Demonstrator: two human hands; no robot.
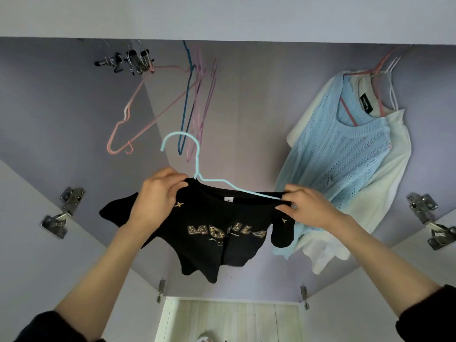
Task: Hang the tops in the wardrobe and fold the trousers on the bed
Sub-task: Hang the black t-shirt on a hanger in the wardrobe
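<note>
As raised — both hands (pixel 158 193) on black top (pixel 217 228)

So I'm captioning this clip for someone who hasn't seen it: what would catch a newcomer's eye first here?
First, the black top with patterned lettering, held up at centre by both hands: the left hand grips one shoulder, the right hand pinches the other, where the light blue hanger is threaded through the neck. Next, the pale blue knit top already hanging at the right, and the empty hangers dangling upper left of centre.
</note>
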